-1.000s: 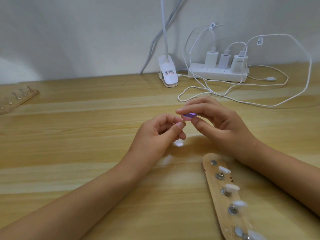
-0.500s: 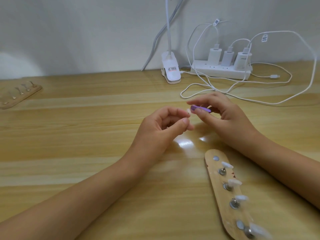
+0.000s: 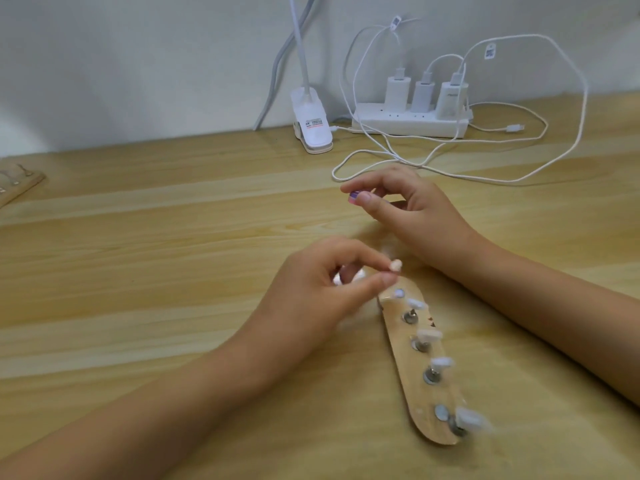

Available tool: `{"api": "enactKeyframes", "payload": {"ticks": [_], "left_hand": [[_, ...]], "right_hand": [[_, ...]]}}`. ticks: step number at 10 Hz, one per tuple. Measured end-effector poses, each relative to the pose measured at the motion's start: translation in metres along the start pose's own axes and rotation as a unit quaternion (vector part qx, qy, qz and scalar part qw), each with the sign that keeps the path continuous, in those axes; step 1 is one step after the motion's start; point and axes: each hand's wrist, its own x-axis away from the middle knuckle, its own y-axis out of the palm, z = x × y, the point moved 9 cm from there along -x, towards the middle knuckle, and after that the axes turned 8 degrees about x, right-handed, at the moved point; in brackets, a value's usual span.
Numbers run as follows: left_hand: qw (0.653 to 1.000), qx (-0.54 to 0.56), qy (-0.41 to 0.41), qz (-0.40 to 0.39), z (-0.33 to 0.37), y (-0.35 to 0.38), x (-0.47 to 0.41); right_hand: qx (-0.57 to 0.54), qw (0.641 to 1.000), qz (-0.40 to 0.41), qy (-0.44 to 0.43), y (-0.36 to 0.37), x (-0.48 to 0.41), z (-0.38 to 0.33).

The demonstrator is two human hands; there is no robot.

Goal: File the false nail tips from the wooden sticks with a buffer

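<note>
My left hand point(image 3: 311, 292) pinches a small white false nail tip point(image 3: 395, 265) between thumb and forefinger, just above the near end of a wooden stick point(image 3: 412, 375). That stick lies on the table and carries several white nail tips on metal studs. My right hand point(image 3: 412, 206) is farther back and holds a small purple buffer point(image 3: 355, 195) between thumb and fingers. The buffer and the held tip are apart.
A second wooden stick point(image 3: 17, 185) with studs lies at the far left edge. At the back stand a white clip lamp point(image 3: 313, 126) and a white power strip point(image 3: 408, 121) with chargers; loose white cables point(image 3: 450, 168) loop over the wooden table point(image 3: 156, 254) behind my right hand.
My left hand moved down and toward me with the nail tip, to the stick's near end. The right hand with the buffer stayed back, so the two separated.
</note>
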Motion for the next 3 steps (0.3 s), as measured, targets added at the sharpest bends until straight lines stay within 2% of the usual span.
{"api": "enactKeyframes", "payload": {"ticks": [1,3], "left_hand": [[0.999,-0.022,-0.023,0.002,-0.0081,0.0035,-0.0090],[0.997,-0.046,-0.039,-0.044,-0.0132,0.0084,-0.0108]], "right_hand": [[0.010,1.000,-0.005,0.002,0.0006,0.0003,-0.0027],[0.015,1.000,0.004,-0.003,-0.0012,0.0017,-0.0059]]}}
